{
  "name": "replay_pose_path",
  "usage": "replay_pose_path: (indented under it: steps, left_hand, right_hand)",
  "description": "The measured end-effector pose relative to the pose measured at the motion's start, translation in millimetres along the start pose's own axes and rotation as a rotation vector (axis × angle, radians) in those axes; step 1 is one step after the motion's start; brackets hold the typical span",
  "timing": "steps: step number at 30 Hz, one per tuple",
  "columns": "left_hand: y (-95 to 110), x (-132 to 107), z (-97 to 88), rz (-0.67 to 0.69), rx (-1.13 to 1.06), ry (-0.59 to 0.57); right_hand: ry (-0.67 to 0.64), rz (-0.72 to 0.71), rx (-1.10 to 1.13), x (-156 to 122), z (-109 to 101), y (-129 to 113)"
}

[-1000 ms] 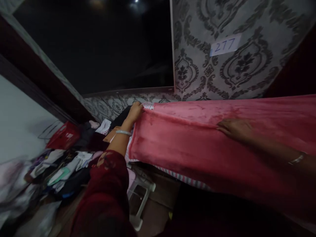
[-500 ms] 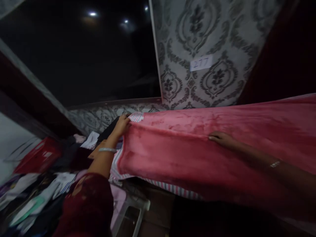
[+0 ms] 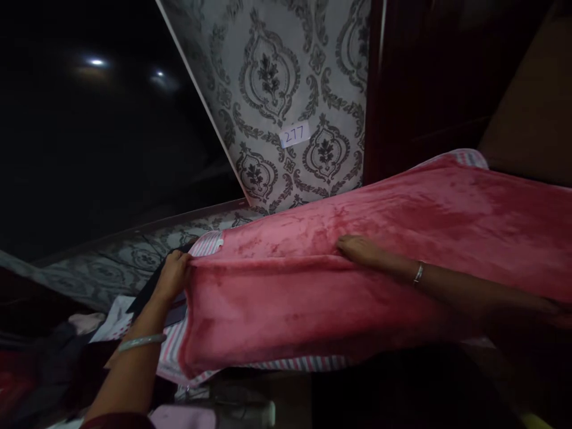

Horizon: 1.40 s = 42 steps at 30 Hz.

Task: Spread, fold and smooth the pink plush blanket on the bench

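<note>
A pink plush blanket (image 3: 277,316) is spread across a long surface, folded over on itself along its near half. Striped pink, grey and white edging (image 3: 304,363) shows at its left end and front. My left hand (image 3: 172,274) grips the fold's left corner, fingers closed on the cloth, a pale bangle on the wrist. Farther right, my right hand (image 3: 360,250) pinches the raised fold line; some of its fingertips are hidden in the plush. A thin bracelet circles that wrist.
Behind the blanket stand patterned wallpaper (image 3: 268,77) with a paper label (image 3: 295,134) reading 277, and a large dark screen (image 3: 111,149). Clothes (image 3: 117,316) are heaped at left. A pink-topped stool (image 3: 183,417) is below, partly cut off.
The view has turned right, so the wall and screen shift left and the blanket's far striped corner appears. Both hands keep hold of the fold.
</note>
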<state>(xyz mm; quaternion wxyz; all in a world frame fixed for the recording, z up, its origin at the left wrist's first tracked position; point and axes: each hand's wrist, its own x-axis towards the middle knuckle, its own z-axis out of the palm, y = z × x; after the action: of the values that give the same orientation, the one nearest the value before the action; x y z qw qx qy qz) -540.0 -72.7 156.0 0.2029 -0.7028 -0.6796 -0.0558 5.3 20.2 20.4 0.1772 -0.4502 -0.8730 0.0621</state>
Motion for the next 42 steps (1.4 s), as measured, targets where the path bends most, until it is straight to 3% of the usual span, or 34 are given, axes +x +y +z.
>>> replay_pose_path:
  steps: [8, 13, 22, 28, 33, 37, 42]
  left_hand:
    - [-2, -3, 4.8, 0.05, -0.031, -0.034]
    - [-5, 0, 8.5, 0.056, -0.036, -0.064]
    - [0, 3, -3.3, 0.032, -0.01, -0.155]
    - [9, 2, -11.9, 0.005, 0.033, -0.129]
    - [5, 1, -12.7, -0.009, 0.064, -0.049]
    - [0, 2, -11.3, -0.027, 0.014, -0.012]
    - [-3, 4, -9.3, -0.025, 0.011, -0.01]
  right_hand:
    - [0.209, 0.295, 0.02, 24, -15, 15]
    - [0.247, 0.192, 0.161, 20, 2, 20]
    - [0.074, -0.093, 0.043, 1, 12, 35]
    - [0.042, -0.078, 0.013, -5, 11, 25]
    - [-0.03, -0.093, -0.021, -14, 7, 16]
    - [0.004, -0.105, 0.038, -21, 6, 12]
    - [0.009, -0.111, -0.139, -29, 13, -7]
